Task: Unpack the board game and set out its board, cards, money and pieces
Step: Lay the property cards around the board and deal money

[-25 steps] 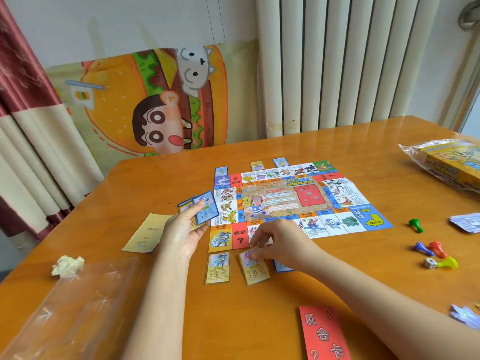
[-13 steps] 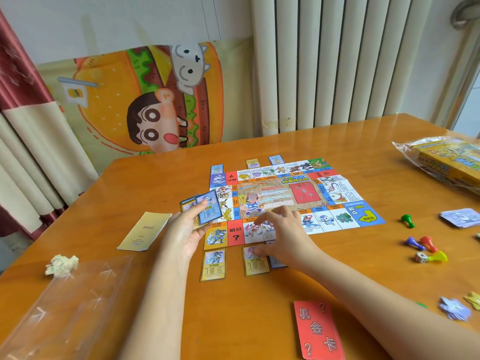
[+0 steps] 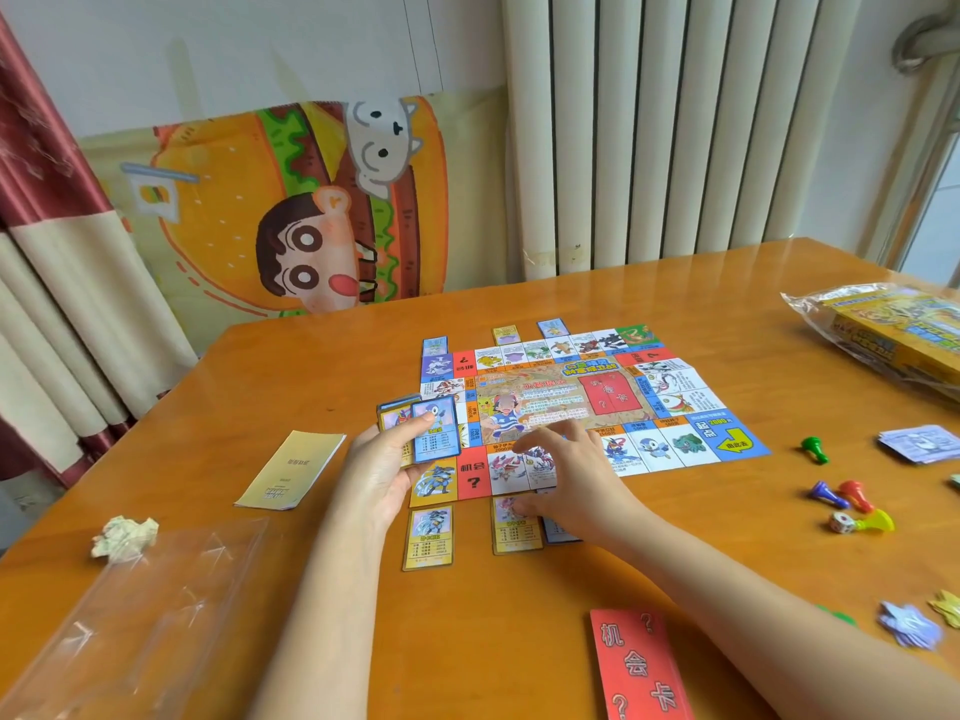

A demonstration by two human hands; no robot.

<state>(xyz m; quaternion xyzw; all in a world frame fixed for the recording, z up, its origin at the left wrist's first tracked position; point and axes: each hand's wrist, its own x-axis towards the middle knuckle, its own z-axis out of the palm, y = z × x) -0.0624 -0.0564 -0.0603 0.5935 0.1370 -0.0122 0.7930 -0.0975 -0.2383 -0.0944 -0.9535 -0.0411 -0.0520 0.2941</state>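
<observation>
head view: a glossy orange wooden table is being seen across the lower half of the frame, with light being reflected off it at the upper right. the board is being shown lying flat at the centre of the frame. a stack of cards is being gripped by the left hand just left of the board, the thumb being pressed on the blue top card. the right hand is being held over the board's lower edge, fingers loosely spread and holding nothing, its thumb being set against the top of a yellow card below the board. a second yellow card is lying further left. coloured pawns and a die are lying at centre right, a money pile above them, and the bagged box at the upper right. a red card pack is lying at the bottom edge. a booklet, crumpled paper and a clear bag are lying at the left. behind the table, a white radiator, a cartoon burger hanging and a red-and-cream curtain are being shown.
</observation>
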